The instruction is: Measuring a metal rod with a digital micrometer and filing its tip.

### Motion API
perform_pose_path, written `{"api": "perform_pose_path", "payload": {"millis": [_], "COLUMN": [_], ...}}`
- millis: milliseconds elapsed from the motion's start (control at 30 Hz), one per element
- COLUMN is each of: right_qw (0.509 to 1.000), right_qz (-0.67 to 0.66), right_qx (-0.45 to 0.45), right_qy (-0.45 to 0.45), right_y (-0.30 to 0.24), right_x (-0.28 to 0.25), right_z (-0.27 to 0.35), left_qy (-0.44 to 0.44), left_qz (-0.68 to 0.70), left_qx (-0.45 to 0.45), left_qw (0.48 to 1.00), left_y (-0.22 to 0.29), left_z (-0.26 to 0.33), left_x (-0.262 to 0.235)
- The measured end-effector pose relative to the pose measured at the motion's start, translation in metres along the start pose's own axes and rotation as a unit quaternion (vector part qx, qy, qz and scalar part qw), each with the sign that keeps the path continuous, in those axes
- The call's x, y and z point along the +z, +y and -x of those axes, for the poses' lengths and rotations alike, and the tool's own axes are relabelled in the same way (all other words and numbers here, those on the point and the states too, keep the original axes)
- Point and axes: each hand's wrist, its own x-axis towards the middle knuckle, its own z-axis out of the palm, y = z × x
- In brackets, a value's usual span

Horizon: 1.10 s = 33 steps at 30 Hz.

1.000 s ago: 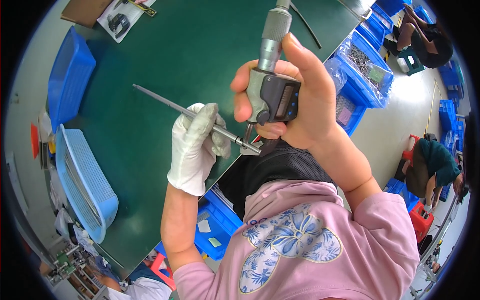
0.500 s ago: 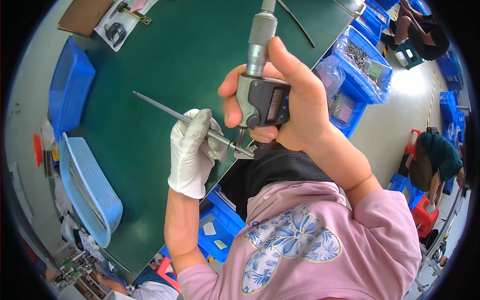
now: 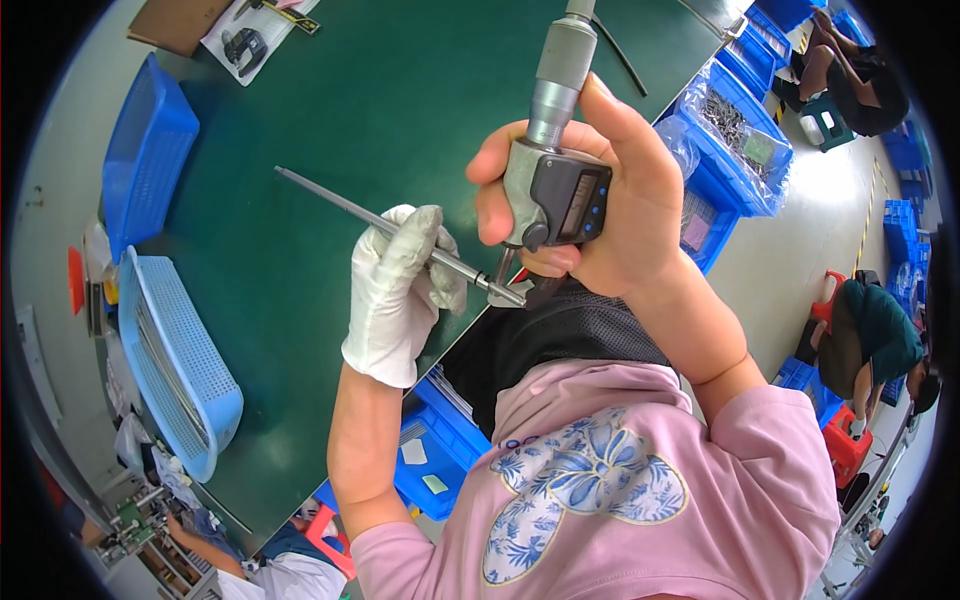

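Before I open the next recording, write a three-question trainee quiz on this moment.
1. Which hand wears a white glove?
2. True or false: the bare right hand grips a digital micrometer.
3. Where is the lower right end of the metal rod?
A) inside the light-blue basket
B) at the micrometer's spindle
C) flat on the table

Key: 1. The left hand. 2. True. 3. B.

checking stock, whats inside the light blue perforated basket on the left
The light blue basket holds long, thin grey rods lying lengthwise. Whatever lies beneath them is covered and cannot be seen.
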Motion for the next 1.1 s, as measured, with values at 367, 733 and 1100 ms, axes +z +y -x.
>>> {"api": "perform_pose_path", "payload": {"millis": [367, 733, 1100], "right_qw": [0.999, 1.0, 0.999], "right_qz": [-0.034, -0.01, 0.027], "right_qx": [-0.014, -0.008, -0.019], "right_qy": [-0.027, -0.021, -0.028], "right_y": [0.0033, 0.0015, 0.0019], "right_x": [-0.0044, -0.0026, -0.0027], "right_z": [-0.0011, -0.0011, -0.0015], "left_qy": [-0.013, -0.006, -0.012], "left_qz": [0.003, -0.003, 0.011], "left_qx": [0.003, -0.002, -0.002], "left_qw": [1.0, 1.0, 1.0], "left_y": [-0.0012, -0.0011, 0.0012], "left_z": [-0.0003, -0.0001, 0.0012], "left_x": [-0.0038, -0.0011, -0.0005]}}
